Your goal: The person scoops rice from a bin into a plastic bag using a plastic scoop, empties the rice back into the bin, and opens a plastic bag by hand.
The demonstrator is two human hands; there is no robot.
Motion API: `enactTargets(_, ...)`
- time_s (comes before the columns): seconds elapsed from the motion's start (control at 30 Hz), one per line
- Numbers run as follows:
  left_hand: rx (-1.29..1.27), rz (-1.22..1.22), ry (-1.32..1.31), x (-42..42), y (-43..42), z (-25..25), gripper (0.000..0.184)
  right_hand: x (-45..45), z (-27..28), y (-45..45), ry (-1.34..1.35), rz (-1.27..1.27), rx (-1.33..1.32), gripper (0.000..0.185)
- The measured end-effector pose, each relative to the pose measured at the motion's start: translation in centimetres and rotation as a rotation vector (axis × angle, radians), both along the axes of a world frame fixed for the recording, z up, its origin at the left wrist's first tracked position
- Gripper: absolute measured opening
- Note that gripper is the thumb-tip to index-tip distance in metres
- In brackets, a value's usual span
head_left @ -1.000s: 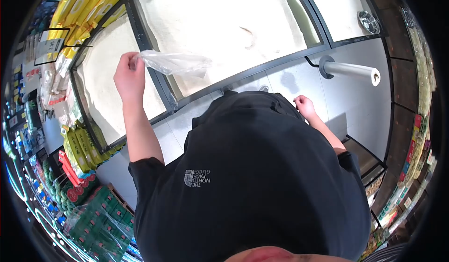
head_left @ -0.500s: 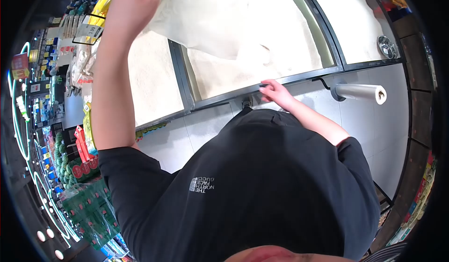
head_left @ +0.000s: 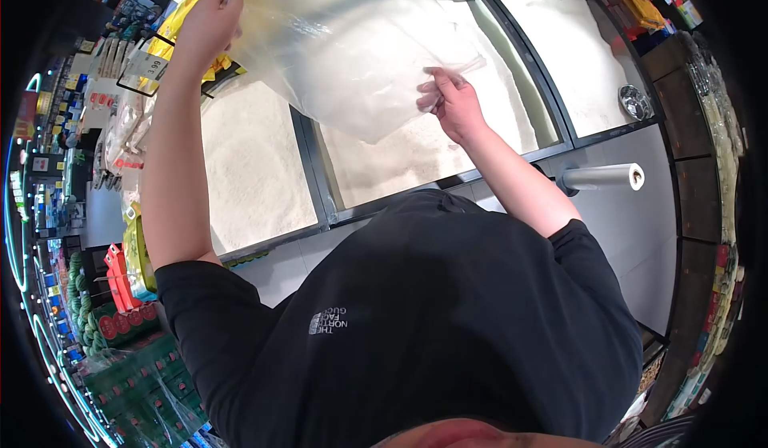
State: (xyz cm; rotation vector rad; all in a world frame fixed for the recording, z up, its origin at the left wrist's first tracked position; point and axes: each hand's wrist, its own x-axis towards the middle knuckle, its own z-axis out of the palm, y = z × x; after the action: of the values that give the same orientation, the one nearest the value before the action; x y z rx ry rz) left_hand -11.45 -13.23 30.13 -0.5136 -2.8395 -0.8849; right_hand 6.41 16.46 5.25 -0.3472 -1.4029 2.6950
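Right hand (head_left: 452, 106): is pinching the right edge of the bag (head_left: 352, 56); half a second ago it was lower, beside the frame (head_left: 317, 168).
Left hand (head_left: 211, 32): is holding the left edge.
Bag: is spreading thin, clear, creasing above grainy, pale heaps (head_left: 256, 172), leaving room before the frame's straight front.

Clear plastic bag (head_left: 344, 56) now spread between my hands

A second ago it hung as a narrow bunch from my left hand (head_left: 210, 32); now it is a wide, billowed sheet. I've carried that hand farther out and up, beside the yellow packages (head_left: 188, 8). My right hand (head_left: 456, 110) has risen from beside my waist, past the bin's frame, and its fingers now curl on the film.
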Motion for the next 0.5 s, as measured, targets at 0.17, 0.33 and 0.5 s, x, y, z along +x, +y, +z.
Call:
enactTargets(0.17,-0.023,0.036,-0.045,-2.9,-2.9,-4.0,0.035,0.5,0.2,-1.3,-0.002,-0.051,-0.146,0.034)
enactTargets(0.33,0.023,0.046,-0.107,-6.2,-4.0,-8.2,0.036,1.1,-1.9,-1.4,-0.075,-0.136,-0.055,0.032)
enactTargets(0.5,0.007,-0.070,-0.050,-11.3,-3.8,-16.8,0.034,2.8,-1.6,-1.8,-0.173,-0.270,-0.079,0.021)
